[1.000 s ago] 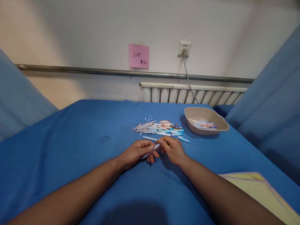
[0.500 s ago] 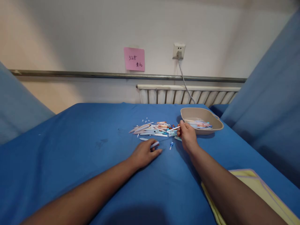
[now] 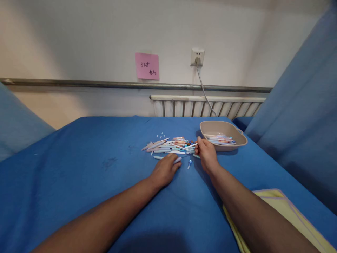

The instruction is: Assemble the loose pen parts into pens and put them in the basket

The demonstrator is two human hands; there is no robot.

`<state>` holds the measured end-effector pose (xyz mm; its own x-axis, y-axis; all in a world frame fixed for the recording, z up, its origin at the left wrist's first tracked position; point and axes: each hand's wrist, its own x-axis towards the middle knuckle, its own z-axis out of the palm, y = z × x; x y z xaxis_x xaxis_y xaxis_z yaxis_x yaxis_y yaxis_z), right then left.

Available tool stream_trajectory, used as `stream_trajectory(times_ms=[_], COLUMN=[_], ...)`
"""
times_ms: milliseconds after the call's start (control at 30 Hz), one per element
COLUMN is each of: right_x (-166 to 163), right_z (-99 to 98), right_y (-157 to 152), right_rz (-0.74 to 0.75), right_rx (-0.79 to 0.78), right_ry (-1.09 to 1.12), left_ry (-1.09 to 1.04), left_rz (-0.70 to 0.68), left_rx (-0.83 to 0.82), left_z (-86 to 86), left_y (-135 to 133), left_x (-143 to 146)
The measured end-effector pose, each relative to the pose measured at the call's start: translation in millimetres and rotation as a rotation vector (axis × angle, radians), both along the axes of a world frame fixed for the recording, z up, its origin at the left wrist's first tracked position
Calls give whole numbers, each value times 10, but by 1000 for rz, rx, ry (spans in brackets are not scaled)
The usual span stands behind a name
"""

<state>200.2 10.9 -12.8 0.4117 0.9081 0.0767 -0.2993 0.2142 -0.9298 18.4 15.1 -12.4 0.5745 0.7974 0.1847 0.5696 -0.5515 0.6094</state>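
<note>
My left hand (image 3: 165, 170) is closed around a pale lavender pen barrel (image 3: 177, 160), low over the blue sheet. Beside its fingers lies a light green pen barrel (image 3: 158, 157), partly hidden by the hand. My right hand (image 3: 207, 155) pinches a thin white stick that looks like a pen refill (image 3: 190, 146), its tip pointing left over the heap. That heap of pen parts (image 3: 158, 144), with pale barrels, orange-printed pieces and small brown and blue bits, spreads in front of both hands. A small blue-and-white pen piece (image 3: 190, 164) lies between the hands.
A beige basin (image 3: 240, 142) holding several pens stands just beyond my right hand. A folded yellow cloth (image 3: 279, 207) lies under my right forearm. Tiny white bits (image 3: 161, 135) lie behind the heap. Blue curtains (image 3: 297, 105) hang at both sides; a radiator (image 3: 184, 107) stands behind.
My left hand's fingers and thumb have drawn in around the lavender barrel. My right hand keeps the white stick with little movement. The whole view has shifted slightly.
</note>
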Motion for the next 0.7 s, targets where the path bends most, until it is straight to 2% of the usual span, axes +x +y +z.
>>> stream_trajectory(times_ms=[200,300,467,700], right_x=[-41,-75,-84,-53], right_z=[1,-15,-6,4], right_y=[-15,-27,-52,-61], right_rz=[-10,-8,-26,-60], right_rx=[39,70,95,93], right_ry=[-100,-184,-269,-285], left_ry=[-343,-435,-502,-532], left_rz=[42,34,28,46], left_rx=[-458,-604,-694,-703], left_z=[100,116,113,117], left_y=[137,158,161,160], left_x=[-146,-152,-133,-133])
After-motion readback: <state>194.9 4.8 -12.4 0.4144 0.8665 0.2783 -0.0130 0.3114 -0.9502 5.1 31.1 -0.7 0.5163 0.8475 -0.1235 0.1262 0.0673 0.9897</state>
